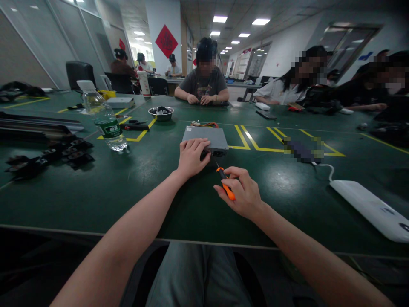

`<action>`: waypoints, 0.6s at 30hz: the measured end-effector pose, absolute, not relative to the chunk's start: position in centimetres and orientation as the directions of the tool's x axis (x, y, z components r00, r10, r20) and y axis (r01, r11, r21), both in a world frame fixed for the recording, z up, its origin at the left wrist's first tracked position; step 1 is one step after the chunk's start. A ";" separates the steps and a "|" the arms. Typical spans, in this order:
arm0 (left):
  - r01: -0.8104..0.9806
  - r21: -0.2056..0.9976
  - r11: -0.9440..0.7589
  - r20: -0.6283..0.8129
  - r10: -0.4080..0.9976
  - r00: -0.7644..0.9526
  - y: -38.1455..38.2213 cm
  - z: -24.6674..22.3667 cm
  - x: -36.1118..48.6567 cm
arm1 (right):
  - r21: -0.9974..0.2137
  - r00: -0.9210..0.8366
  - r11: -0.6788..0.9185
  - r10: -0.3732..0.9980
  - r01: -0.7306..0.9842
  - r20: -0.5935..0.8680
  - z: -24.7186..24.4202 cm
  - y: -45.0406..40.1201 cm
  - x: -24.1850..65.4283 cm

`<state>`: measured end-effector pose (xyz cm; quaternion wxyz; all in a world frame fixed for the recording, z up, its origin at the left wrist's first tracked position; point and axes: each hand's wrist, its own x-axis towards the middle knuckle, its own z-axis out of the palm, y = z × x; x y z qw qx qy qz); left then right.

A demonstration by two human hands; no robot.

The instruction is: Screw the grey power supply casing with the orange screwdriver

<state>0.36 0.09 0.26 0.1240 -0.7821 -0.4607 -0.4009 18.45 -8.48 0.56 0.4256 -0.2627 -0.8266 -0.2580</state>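
A grey metal computer power supply (209, 135) lies flat on the green table, with coloured wires (204, 124) at its far side and a dark socket on its near face. My left hand (193, 157) grips its near left corner, fingers over the top and thumb at the front. In my right hand (241, 189) is a screwdriver (227, 184) with an orange and black handle, held between thumb and fingers. Its thin shaft points up and left to the near face of the power supply. Whether the tip touches a screw is too small to tell.
Left of the power supply stand a water bottle (108, 123) and a steel bowl (161, 113) of small parts. Dark metal pieces (51, 155) lie far left. To the right are a blurred phone (302, 150) and a white power bank (367, 207). A person (204, 81) sits opposite.
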 end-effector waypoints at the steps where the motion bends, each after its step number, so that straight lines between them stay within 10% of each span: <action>1: 0.821 0.178 -0.543 0.739 0.625 0.253 0.1 0.3 0.4 | 0.202 -0.495 0.732 0.207 0.651 0.844 0.6 -8.5 18.4; 18: 0.821 0.170 -0.545 0.746 0.616 0.254 0.0 0.3 0.3 | 0.259 -0.524 0.728 0.159 0.635 0.837 0.9 -8.3 18.4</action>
